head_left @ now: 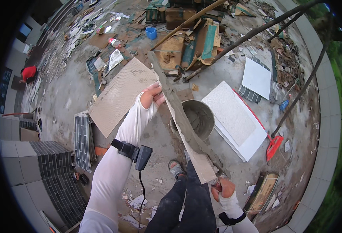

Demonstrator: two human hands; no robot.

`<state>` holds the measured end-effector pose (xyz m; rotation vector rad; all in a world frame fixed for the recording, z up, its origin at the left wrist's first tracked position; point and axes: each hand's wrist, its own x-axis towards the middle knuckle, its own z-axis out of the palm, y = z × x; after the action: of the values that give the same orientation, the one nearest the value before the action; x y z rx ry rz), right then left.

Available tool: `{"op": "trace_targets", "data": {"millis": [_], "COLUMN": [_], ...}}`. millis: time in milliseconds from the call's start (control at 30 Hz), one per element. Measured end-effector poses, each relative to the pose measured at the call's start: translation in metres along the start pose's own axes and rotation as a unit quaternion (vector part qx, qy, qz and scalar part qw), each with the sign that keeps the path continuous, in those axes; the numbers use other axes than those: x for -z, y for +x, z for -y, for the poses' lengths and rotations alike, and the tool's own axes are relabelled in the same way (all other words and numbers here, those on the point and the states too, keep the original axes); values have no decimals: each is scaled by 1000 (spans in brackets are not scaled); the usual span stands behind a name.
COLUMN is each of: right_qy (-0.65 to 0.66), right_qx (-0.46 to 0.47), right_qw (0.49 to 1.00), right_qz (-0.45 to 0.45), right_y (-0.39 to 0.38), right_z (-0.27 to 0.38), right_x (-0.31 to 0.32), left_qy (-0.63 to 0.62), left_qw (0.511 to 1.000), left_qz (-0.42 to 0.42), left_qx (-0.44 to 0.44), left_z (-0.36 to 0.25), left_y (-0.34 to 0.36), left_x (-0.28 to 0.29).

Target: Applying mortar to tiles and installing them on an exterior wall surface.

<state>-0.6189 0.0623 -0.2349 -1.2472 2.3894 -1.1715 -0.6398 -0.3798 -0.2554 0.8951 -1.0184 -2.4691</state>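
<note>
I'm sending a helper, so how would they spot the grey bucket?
Find the long, mortar-coated strip crossing the middle. Just right of it sits the round bucket with mortar inside. Unlike the bright blue container farther up, it is dull grey.

Count: two hands — left hand (pixel 152 96), right hand (pixel 226 188) — one tile strip (pixel 180 118), one mortar bucket (pixel 209 112), one blue tub (pixel 151 33), two wrist straps (pixel 233 219), one person in red (pixel 29 73).

Gap left of tile strip (pixel 183 122), bucket (pixel 211 123) right
</note>
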Motion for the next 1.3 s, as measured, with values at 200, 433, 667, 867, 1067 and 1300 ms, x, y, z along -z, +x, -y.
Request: {"op": "trace_targets", "data": {"millis": [200, 433, 667, 867, 1067, 1300], "right_qy": [-12, -15, -131, -71, 196, 305], "right_qx": [-9, -73, -61, -218, -465, -467], "right_qw": [999, 994, 988, 954, 816, 798], "right_qz": [33, 79, 52, 191, 280, 226], "right_y": [-6, -16, -23, 22, 130, 189], "right_z": [-6, -24, -64, -120, -222, -219], "right_x": [14, 25, 5, -62, -208, -259], "left_qy": [-41, -26, 26, 37, 79, 84], "left_qw": [998, 999, 999, 999, 994, 986], "left_qz": [49, 28, -23, -11, -71, -143], "left_qx": [6, 17, -12, -30, -16, -14], "left_z": [-5, -18, -32, -37, -28, -21], "left_y": [8, -2, -3, 1, -5, -19], "left_x": [-6, -21, -7, 41, 107, 145]}}
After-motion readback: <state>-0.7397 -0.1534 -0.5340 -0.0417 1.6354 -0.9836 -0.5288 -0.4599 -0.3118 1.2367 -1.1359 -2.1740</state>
